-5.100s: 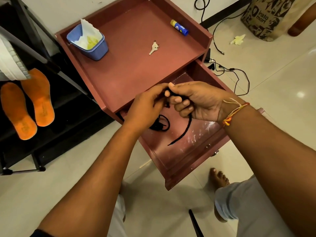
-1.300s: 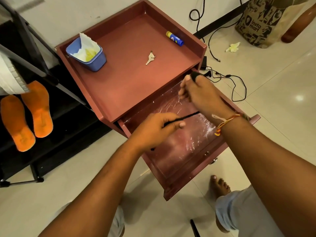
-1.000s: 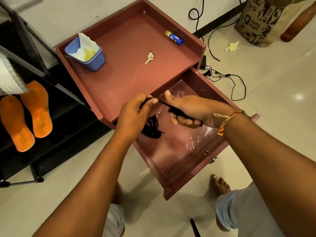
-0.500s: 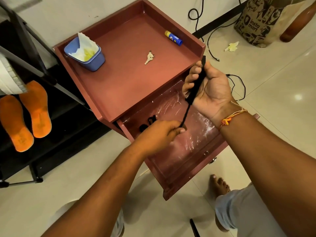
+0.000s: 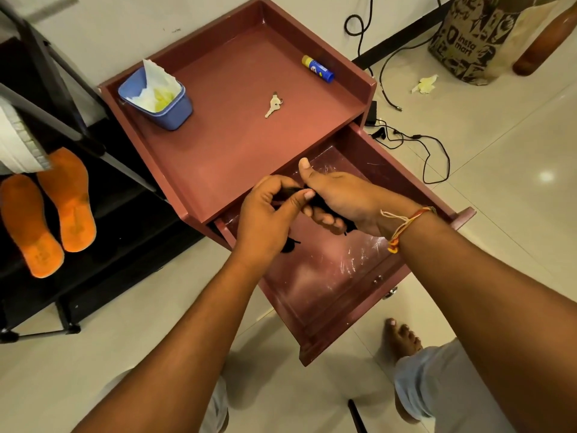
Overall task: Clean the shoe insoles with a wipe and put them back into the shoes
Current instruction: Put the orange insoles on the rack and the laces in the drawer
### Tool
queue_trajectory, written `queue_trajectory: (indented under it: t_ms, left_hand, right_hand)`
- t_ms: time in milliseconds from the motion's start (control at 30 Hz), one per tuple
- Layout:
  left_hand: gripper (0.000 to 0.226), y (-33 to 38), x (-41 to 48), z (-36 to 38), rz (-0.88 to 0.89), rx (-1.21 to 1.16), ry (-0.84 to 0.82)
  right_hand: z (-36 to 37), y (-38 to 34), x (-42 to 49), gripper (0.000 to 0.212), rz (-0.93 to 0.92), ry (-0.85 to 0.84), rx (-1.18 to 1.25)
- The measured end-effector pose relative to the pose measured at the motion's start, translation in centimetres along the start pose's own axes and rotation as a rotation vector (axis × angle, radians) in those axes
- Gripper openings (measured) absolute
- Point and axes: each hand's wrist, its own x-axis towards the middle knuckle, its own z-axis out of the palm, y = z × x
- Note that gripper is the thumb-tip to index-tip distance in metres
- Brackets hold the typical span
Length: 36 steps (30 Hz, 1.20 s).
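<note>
While the right hand was raised toward the far side half a second ago, with a black cord stretched down to the left hand, the two hands now meet above the open drawer (image 5: 312,348). The left hand (image 5: 268,210) pinches the black cord (image 5: 321,202) between thumb and fingers. The right hand (image 5: 343,195) has its fingers curled round a gathered bunch of the same cord, thumb pointing up. A short loop hangs below the left hand.

The two orange insoles (image 5: 46,214) lie side by side on the black rack (image 5: 103,232) at the left, well apart from both hands. Their position matches the earlier views. A blue tub (image 5: 170,112) holding white wipes sits on the far left corner of the cabinet top (image 5: 234,145), with a key (image 5: 273,104) and a glue stick (image 5: 318,68) further right.

Assessment: the coming together of the hands suggests the cord is being bundled, probably for the drawer. This does not advance the insole work. No wipe is in hand, and no shoe can be identified with certainty.
</note>
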Motion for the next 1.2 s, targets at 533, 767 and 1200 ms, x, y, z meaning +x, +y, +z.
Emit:
queue_trajectory:
  t_ms: [533, 767, 1200]
  left_hand:
    - [0.011, 0.8, 0.0, -0.7, -0.298, -0.302, -0.211]
    - [0.012, 0.4, 0.3, -0.8, -0.231, -0.216, -0.17]
    - [0.004, -0.3, 0.6, -0.2, -0.199, -0.07, -0.004]
  right_hand:
    - [-0.9, 0.7, -0.1, 0.04, 0.102, -0.339, 0.045]
    - [-1.3, 0.1, -0.6, 0.037, 0.143, -0.402, 0.039]
    - [-0.2, 0.2, 0.2, 0.03, 0.116, -0.103, 0.056]
